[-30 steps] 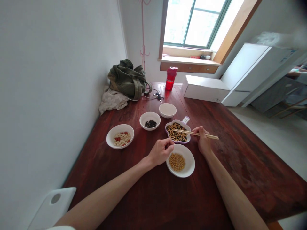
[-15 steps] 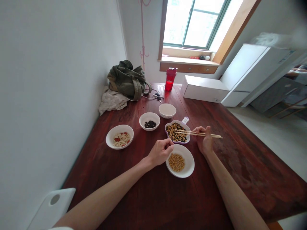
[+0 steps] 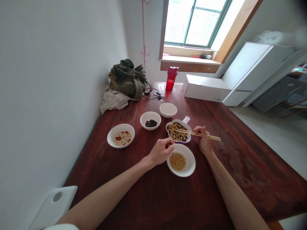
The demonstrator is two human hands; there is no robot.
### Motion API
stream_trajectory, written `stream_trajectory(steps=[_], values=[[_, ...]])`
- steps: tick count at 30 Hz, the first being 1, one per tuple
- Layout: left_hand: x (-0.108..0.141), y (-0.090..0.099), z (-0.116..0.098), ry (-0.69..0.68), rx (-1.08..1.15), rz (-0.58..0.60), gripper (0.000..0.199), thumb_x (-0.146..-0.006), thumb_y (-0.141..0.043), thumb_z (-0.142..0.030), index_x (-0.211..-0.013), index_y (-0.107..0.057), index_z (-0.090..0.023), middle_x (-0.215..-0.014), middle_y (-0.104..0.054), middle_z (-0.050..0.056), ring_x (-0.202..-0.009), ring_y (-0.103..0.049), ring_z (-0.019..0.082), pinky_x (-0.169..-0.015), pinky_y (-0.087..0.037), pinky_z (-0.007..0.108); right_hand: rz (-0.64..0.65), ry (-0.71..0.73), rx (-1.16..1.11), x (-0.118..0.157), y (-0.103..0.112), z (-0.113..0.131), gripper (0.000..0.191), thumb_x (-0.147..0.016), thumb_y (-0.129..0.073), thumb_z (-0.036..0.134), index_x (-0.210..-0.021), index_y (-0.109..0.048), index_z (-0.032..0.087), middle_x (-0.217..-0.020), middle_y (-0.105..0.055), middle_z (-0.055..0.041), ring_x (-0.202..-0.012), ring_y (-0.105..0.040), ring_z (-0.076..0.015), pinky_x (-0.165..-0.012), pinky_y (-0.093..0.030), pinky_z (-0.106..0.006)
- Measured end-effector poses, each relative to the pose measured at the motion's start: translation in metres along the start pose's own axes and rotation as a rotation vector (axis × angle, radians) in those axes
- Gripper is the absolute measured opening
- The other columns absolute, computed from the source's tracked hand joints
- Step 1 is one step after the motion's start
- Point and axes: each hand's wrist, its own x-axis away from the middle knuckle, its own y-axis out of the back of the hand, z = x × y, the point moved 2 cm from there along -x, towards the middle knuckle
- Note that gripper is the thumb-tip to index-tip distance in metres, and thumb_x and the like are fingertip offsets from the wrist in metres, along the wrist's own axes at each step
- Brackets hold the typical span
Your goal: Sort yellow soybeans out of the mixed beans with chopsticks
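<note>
L hand (image 3: 161,151) loosely curled, palm down; R hand (image 3: 203,140) pinched.

Here on the dark red wooden table (image 3: 240,153) we've got 3 white bowls: one (image 3: 109,135) with pale nut pieces and red berries, one (image 3: 141,119) with black beans, and a third (image 3: 168,110) with a pale inside. Further up, a red shaker bottle (image 3: 170,78) stands beside a white box (image 3: 205,88). Over by the wall, an olive-green bag (image 3: 128,81) sits on a crumpled pale cloth (image 3: 112,100), with keys (image 3: 158,95) just beside it. Behind them, a pink hook stand (image 3: 143,32) rises near the window (image 3: 196,24) and its wooden sill (image 3: 189,59). To the right, that looks like a white cabinet (image 3: 254,70).
</note>
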Motion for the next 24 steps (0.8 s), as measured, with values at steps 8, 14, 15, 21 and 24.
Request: stream_trajectory(steps=[8,14,15,21,24], values=[[0.0001,0.0000,0.0005,-0.002,-0.001,-0.004,0.022,-0.092,-0.055,-0.026,-0.087,-0.072,-0.013,-0.073,-0.066,0.002,-0.064,-0.055,0.013,-0.060,-0.039,0.023,0.035,0.043,0.062,0.0025,-0.0004,0.0074,0.058,-0.101,-0.038,0.066,-0.066,-0.056,0.023,-0.068,-0.055,-0.0023,-0.067,-0.048,-0.0192,-0.066,-0.039,-0.034],[-0.0004,0.0006,0.0001,0.001,-0.003,-0.005,0.022,-0.092,-0.055,-0.027,-0.087,-0.072,-0.013,-0.073,-0.067,0.002,-0.064,-0.056,0.013,-0.060,-0.039,0.023,0.026,0.046,0.047,0.0030,-0.0013,0.0058,0.060,-0.099,-0.038,0.069,-0.066,-0.057,0.023,-0.068,-0.055,-0.0020,-0.066,-0.048,-0.0189,-0.064,-0.039,-0.034],[-0.0006,0.0006,0.0002,0.002,-0.003,-0.005,0.022,-0.092,-0.055,-0.027,-0.087,-0.072,-0.013,-0.073,-0.067,0.002,-0.064,-0.056,0.013,-0.060,-0.039,0.023,0.034,0.041,0.040,0.0031,-0.0016,0.0058,0.059,-0.099,-0.039,0.068,-0.066,-0.057,0.023,-0.068,-0.055,-0.0017,-0.066,-0.048,-0.0187,-0.064,-0.039,-0.033],[-0.0006,-0.0003,0.0008,-0.001,-0.002,-0.007,0.021,-0.092,-0.056,-0.026,-0.086,-0.071,-0.013,-0.071,-0.065,0.001,-0.064,-0.055,0.012,-0.060,-0.038,0.022,0.034,-0.011,0.031,0.0030,-0.0006,0.0022,0.053,-0.099,-0.045,0.065,-0.071,-0.063,0.023,-0.070,-0.058,-0.0013,-0.063,-0.049,-0.0176,-0.061,-0.039,-0.032],[-0.0004,-0.0007,0.0005,-0.004,-0.003,-0.005,0.021,-0.091,-0.056,-0.026,-0.085,-0.071,-0.013,-0.071,-0.064,0.001,-0.064,-0.055,0.012,-0.060,-0.038,0.022,0.026,-0.001,0.028,0.0024,0.0008,-0.0016,0.052,-0.099,-0.046,0.065,-0.071,-0.062,0.023,-0.075,-0.063,-0.0014,-0.065,-0.050,-0.0172,-0.062,-0.041,-0.031]])
